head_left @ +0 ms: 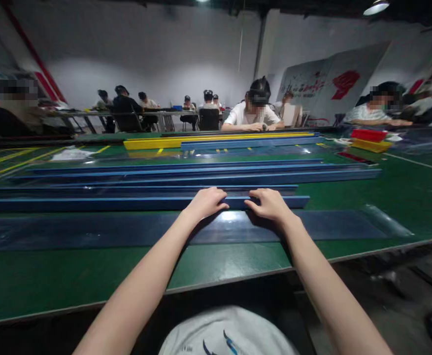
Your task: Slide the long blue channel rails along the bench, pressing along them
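So both hands were on the nearest long blue strip [90, 203], which lay across the green table [90, 276] just beyond a flat, shiny plastic-looking band [127, 229]. The left hand [207, 201] gripped it, fingers over the top and thumb on the near side, and the right hand [269, 203] had the same hold just beside it (fingertips mostly hidden, tbh). More blue strips [238, 178] sat behind, with a yellow strip [149, 144] further back.
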Motion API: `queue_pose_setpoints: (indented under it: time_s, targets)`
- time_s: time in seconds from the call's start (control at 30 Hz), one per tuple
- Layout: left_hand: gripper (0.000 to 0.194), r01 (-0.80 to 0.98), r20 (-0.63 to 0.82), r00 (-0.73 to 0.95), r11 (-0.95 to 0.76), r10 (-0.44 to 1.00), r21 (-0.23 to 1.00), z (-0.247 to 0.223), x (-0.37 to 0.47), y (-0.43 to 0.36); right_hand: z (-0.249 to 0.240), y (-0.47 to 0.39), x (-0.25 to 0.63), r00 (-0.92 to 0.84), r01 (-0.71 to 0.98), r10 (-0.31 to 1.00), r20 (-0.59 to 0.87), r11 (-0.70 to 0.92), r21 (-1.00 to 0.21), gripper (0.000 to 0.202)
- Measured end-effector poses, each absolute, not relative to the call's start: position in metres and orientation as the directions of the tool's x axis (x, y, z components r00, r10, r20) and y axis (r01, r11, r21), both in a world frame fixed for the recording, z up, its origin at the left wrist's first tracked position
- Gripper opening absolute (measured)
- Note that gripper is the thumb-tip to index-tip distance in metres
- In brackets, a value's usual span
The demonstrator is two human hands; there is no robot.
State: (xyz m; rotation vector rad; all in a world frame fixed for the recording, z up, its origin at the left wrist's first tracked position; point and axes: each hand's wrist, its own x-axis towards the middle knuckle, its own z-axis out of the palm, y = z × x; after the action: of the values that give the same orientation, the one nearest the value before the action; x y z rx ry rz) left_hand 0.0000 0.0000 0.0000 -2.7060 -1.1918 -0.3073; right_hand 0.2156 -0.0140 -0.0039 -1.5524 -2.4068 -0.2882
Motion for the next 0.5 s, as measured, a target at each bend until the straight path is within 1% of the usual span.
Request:
queue_pose_setpoints:
  time_s: [0.2,0.5]
  targets:
    - [0.025,0.749,0.251,0.652,-0.658,0.715,-0.072,0.0002,0.0031,0.0021,-0.0027,-0.0145,0.2112,-0.410,0.907,0.863,0.297,0.421,0.028,0.034]
    - [0.023,0.747,0.258,0.653,-0.661,0.712,-0.065,-0.0004,0.0024,0.0015,-0.0029,-0.0148,0.2103,-0.411,0.903,0.864,0.292,0.430,0.001,0.032]
